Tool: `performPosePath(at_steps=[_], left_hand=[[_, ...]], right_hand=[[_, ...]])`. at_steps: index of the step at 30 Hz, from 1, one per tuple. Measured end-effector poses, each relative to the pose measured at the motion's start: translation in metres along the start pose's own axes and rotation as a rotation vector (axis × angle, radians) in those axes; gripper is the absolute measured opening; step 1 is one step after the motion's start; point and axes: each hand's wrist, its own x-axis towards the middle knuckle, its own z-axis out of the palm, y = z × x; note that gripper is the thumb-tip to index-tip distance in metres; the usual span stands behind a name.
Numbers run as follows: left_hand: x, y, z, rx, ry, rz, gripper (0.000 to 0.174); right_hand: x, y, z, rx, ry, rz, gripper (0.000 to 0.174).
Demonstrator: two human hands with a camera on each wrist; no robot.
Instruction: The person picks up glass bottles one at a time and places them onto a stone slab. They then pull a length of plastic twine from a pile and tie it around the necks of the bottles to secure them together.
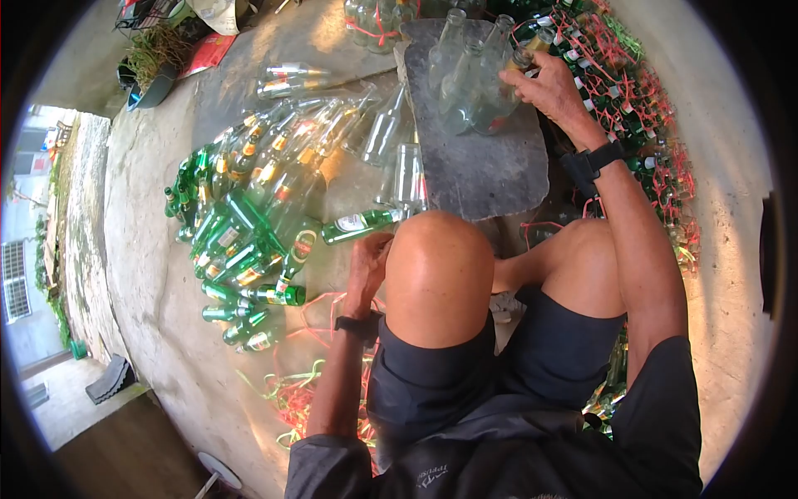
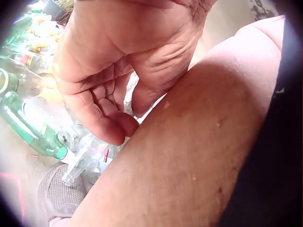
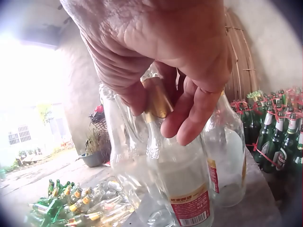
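On the dark stone slab [image 1: 486, 183] stands a group of clear glass bottles [image 1: 472, 96]. My right hand [image 1: 549, 91] is over their tops, thumb and fingers pinching the gold-wrapped neck of a clear bottle [image 3: 182, 175]. That bottle is upright and has a red and gold label with a barcode. Other clear bottles [image 3: 227, 163] stand close around it. My left hand [image 1: 366, 270] hangs beside the left knee, its fingers loosely curled with nothing seen in them. Near its fingertips lies a green bottle [image 1: 359, 224] with a white label. The knee hides part of this hand.
Many green and clear bottles [image 1: 241, 224] lie on the concrete floor at left. Green bottles tied with red strapping [image 3: 279, 137] stand in rows at right. Loose red and green straps [image 1: 312, 399] lie beside my left arm. A potted plant [image 1: 154, 71] is at the far left.
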Motion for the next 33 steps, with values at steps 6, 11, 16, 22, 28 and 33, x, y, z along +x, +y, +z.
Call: performPosePath(at_steps=[6, 11, 16, 22, 28, 33], left_hand=[[0.007, -0.001, 0.002, 0.12, -0.031, -0.054, 0.038], [0.041, -0.08, 0.027, 0.128, 0.056, -0.062, 0.042], [0.062, -0.167, 0.053, 0.397, 0.043, -0.129, 0.046], [0.059, -0.178, 0.064, 0.512, 0.039, -0.091, 0.041], [0.065, -0.146, 0.065, 0.473, 0.026, -0.26, 0.035], [0.066, -0.154, 0.069, 0.511, 0.005, -0.196, 0.032]], right_hand=[[0.001, 0.001, -0.002, 0.043, -0.001, 0.053, 0.032], [-0.001, -0.002, -0.01, -0.08, -0.104, -0.001, 0.037], [-0.006, 0.006, -0.016, -0.191, -0.141, 0.031, 0.059], [-0.007, 0.009, -0.022, -0.26, -0.227, -0.06, 0.064], [-0.016, 0.001, -0.03, -0.237, -0.248, 0.12, 0.063], [-0.02, -0.007, -0.037, -0.233, -0.246, 0.149, 0.057]])
